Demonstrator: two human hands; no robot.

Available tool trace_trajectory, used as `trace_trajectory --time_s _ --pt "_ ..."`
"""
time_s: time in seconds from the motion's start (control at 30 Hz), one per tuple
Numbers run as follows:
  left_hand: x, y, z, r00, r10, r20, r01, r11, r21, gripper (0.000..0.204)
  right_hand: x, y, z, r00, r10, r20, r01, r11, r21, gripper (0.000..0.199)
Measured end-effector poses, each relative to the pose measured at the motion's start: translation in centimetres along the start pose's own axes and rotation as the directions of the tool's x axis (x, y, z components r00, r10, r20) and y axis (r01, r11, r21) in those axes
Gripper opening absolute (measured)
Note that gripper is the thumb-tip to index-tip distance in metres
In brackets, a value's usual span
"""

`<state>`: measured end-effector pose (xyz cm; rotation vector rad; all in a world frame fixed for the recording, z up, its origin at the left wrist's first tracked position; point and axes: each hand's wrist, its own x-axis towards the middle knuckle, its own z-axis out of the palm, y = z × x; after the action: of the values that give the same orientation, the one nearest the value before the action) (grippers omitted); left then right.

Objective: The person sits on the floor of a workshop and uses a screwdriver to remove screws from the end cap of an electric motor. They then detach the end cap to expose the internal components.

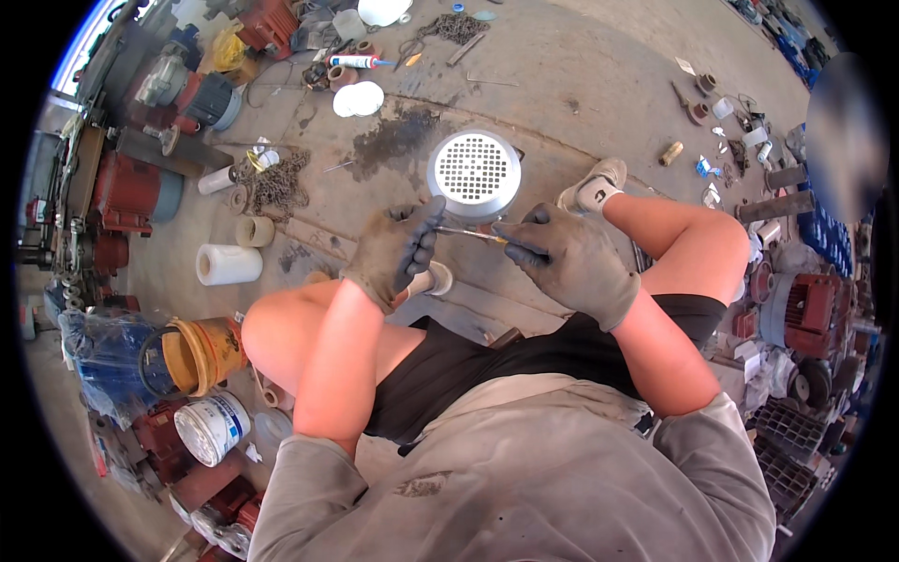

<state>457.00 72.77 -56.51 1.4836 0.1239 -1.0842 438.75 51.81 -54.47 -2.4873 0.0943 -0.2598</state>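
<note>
My grey-gloved left hand (pixel 398 251) and grey-gloved right hand (pixel 571 260) are both closed on a thin metal screwdriver with a yellow handle (pixel 473 234), held level between them above my knees. It looks light, stiff and slim — best gripped at the handle, since worn gloves may slip on the shaft. The round perforated grey metal fan cover (pixel 475 174) lies just beyond; the bare concrete floor (pixel 581 84) past it gives room.

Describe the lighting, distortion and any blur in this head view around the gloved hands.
Head view: even daylight, soft shadows, no strong glare; the fisheye bends the floor toward a black rim; the left hand, right hand and thin tool between them are sharp; the fan cover is crisp; a blurred patch sits at the right edge.
</note>
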Motion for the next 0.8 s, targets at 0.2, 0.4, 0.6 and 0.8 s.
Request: trace_trajectory --time_s 0.2,0.4,0.6,0.8 --pt "-1.0 0.0 1.2 0.988 0.145 -0.054 -0.127 0.96 0.25 0.031 0.0 0.9 -1.2 0.996 -0.06 0.064 0.067 0.992 -0.103 0.03" --pt "-2.9 2.3 2.6 0.944 0.313 -0.103 -0.288 0.936 0.202 0.023 1.4 -0.4 -3.6 0.997 -0.078 0.029 0.077 0.997 0.03 0.029" --pt "-3.9 6.5 3.8 0.813 0.564 -0.144 -0.529 0.82 0.22 0.027 5.1 -1.2 -7.2 0.98 -0.177 -0.094 0.187 0.976 0.115 0.03" --pt "-2.8 13.5 6.3 0.833 0.503 -0.232 -0.472 0.864 0.177 0.031 12.6 1.4 -13.2 0.941 -0.338 -0.001 0.338 0.941 -0.024 0.034"
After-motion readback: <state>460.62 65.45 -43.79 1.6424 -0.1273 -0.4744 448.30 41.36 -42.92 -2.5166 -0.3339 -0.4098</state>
